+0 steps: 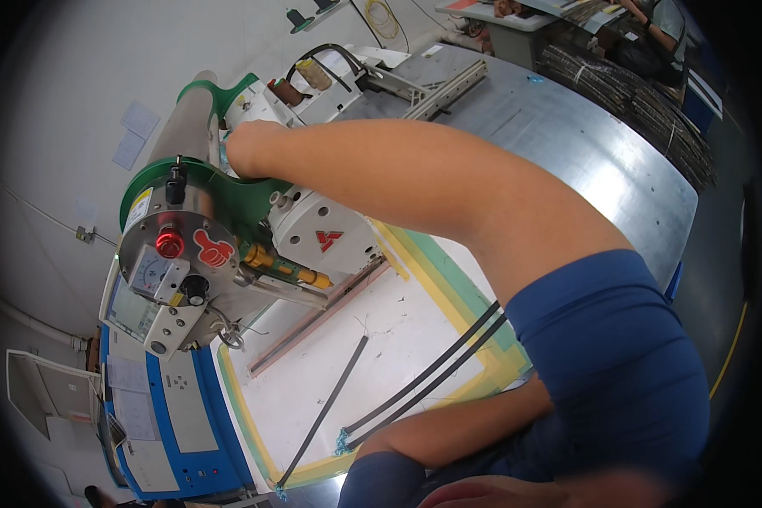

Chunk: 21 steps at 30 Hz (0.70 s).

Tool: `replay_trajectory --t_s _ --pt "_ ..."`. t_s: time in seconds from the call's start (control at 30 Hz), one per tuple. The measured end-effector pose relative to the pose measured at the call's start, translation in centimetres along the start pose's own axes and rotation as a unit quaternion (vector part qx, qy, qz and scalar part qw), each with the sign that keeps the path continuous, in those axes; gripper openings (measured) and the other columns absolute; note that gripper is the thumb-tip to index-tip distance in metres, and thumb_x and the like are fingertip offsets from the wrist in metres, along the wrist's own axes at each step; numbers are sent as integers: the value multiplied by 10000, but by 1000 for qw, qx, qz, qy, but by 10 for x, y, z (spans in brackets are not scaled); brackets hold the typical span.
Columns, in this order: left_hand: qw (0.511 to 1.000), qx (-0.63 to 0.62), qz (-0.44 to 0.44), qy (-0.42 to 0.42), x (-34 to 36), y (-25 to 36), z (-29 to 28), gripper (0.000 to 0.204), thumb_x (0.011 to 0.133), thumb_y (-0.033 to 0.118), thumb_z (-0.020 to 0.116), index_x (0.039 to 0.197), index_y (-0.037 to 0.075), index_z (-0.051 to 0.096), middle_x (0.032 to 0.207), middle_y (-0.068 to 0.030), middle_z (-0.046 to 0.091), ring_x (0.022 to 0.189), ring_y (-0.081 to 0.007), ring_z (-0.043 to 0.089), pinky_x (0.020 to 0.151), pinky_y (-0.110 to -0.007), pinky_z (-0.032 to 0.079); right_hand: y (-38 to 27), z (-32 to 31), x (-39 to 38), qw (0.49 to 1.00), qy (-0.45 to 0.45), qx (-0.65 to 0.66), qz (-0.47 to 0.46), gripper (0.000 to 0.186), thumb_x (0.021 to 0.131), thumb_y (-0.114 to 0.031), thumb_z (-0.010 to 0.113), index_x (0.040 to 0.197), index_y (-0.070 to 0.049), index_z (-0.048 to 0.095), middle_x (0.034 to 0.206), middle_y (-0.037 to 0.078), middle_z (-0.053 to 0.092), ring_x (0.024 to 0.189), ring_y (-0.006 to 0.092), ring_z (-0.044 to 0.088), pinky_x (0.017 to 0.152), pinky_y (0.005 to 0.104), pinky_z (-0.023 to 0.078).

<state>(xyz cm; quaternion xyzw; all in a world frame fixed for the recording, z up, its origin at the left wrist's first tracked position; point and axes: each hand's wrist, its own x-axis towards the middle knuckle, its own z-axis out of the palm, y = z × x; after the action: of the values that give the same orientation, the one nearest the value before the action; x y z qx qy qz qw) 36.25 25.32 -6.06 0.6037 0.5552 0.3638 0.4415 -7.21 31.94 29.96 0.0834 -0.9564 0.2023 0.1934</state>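
Note:
My right arm stretches across the view to a large sewing machine (212, 199) with green and white housings. My right hand (256, 146) is at the upper part of its head, between the green casing and the white body; its fingers are hidden there. My left forearm bends across the lower edge and passes behind my right sleeve, so my left hand is out of sight. Below the machine head lies a white work board (372, 339) edged with yellow and green tape. On it rest a short dark strip (326, 406) and two longer dark strips (423, 385), with bluish threads at their ends.
Thread cones (315, 74) stand behind the machine head. A metal table (601, 161) extends to the right, with bundled dark strips (626, 102) beyond it. A blue and white control cabinet (173, 406) stands lower left. Another person (660, 34) works at the far right.

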Motion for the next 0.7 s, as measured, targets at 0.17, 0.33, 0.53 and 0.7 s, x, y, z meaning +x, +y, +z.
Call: replay_trajectory --t_s 0.17,0.33,0.53,0.7 --pt "999 -33 -13 9 -2 2 0 425 1034 250 528 1426 87 512 1498 -124 523 1463 -333 429 1237 -529 274 1 -1 0 1000 1 7 1 314 972 -205 614 1187 -31 763 1249 199 735 1138 369 721 941 469 578" --pt "997 -61 -28 25 -7 0 -10 443 1042 252 522 1451 84 483 1513 -129 508 1470 -334 420 1240 -520 271 4 -21 8 991 -54 -111 -44 347 843 -371 764 1023 -81 825 1078 158 785 1007 332 754 863 451 599" --pt "993 -108 -41 37 -4 0 -10 467 1052 254 515 1480 81 449 1530 -136 489 1479 -336 409 1244 -509 267 13 -55 8 993 -94 -68 -26 431 791 -459 797 976 -71 827 961 155 784 951 299 759 826 432 599" --pt "987 -143 -58 38 -7 -3 -12 487 1059 256 509 1504 78 420 1545 -142 473 1486 -337 400 1247 -500 264 6 -46 -5 989 -108 -90 -50 525 733 -402 864 1127 -59 808 1112 158 779 1039 319 746 889 423 586"
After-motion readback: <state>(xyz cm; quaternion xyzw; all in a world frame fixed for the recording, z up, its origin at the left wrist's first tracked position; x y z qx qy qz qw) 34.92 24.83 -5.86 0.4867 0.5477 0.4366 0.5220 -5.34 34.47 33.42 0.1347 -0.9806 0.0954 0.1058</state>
